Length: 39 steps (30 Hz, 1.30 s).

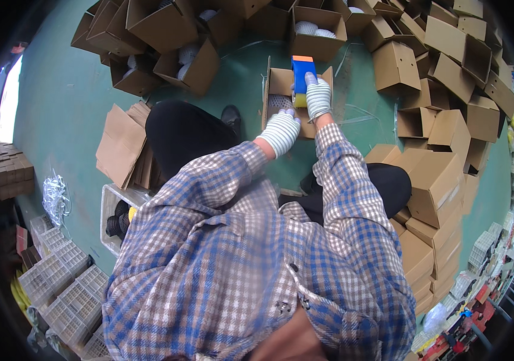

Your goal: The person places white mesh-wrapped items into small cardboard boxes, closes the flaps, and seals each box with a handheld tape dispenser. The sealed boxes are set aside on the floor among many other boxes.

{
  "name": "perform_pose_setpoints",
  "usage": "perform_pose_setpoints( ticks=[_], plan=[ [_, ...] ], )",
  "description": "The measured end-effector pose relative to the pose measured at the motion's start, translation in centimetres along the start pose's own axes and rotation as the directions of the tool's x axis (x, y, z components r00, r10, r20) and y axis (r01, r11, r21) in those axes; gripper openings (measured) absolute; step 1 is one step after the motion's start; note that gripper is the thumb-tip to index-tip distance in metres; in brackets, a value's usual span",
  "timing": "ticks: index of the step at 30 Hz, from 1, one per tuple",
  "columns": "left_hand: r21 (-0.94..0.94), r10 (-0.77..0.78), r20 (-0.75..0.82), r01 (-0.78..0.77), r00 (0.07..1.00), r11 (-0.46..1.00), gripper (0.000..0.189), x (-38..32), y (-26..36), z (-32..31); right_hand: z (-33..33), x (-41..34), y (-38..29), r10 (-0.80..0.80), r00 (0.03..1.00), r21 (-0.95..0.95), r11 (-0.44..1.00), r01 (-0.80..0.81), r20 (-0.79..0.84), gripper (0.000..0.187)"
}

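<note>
An open cardboard box point(279, 81) stands on the floor in front of me, its side flaps raised. White foam netting point(279, 101) shows inside it. My right hand point(318, 99), in a striped white glove, grips a blue tape dispenser point(304, 74) with an orange end and a yellow tape roll point(301, 100). The dispenser is over the box's right half. My left hand point(280, 131), gloved likewise, is at the near side of the box with its fingers bent; whether they grip the cardboard is hidden.
Open boxes with foam-netted items point(319, 30) stand beyond. Empty cartons point(446, 67) are heaped at right, above stacked closed boxes point(433, 180). Flat cardboard sheets point(121, 142) and a white crate point(109, 203) with dark netted items are at left. Loose strapping point(56, 194) lies on the green floor.
</note>
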<state>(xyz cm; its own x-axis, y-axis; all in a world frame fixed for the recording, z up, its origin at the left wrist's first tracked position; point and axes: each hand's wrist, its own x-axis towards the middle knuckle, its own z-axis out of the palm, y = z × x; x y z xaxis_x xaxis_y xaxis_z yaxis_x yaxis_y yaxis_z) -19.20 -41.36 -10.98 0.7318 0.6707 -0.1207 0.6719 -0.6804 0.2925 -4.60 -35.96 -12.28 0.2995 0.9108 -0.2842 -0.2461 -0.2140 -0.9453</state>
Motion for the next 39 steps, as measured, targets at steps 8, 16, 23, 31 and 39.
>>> perform_pose_setpoints(
  ticks=[8, 16, 23, 31, 39],
  plan=[
    [0.293, -0.059, -0.083, 0.081, 0.995, 0.953, 0.042, 1.7, 0.5, -2.5, 0.7, -0.5, -1.7, -0.003, 0.986, -0.040, 0.999, -0.004, -0.166, 0.036],
    [0.241, -0.172, 0.218, 0.117, 0.961, 0.963, 0.077, 4.0, -1.1, -3.8, -4.5, -6.2, -10.4, -0.238, 0.932, 0.312, 0.895, 0.320, -0.275, 0.035],
    [0.190, -0.173, 0.203, 0.135, 0.964, 0.973, 0.079, 4.5, -1.2, -3.2, -4.4, -6.0, -4.8, -0.136, 0.946, 0.290, 0.930, 0.224, -0.295, 0.033],
    [0.070, -0.059, 0.396, 0.034, 0.917, 0.997, 0.046, 2.6, -1.6, -6.4, -1.6, -2.8, 0.9, 0.045, 0.938, 0.215, 0.976, 0.032, -0.343, 0.037],
    [-0.492, -0.358, -0.352, 0.154, 0.865, 0.857, 0.052, 4.0, -6.2, -6.1, -3.4, -2.9, 1.0, 0.066, 0.963, 0.563, 0.821, 0.097, -0.262, 0.034]
  ],
)
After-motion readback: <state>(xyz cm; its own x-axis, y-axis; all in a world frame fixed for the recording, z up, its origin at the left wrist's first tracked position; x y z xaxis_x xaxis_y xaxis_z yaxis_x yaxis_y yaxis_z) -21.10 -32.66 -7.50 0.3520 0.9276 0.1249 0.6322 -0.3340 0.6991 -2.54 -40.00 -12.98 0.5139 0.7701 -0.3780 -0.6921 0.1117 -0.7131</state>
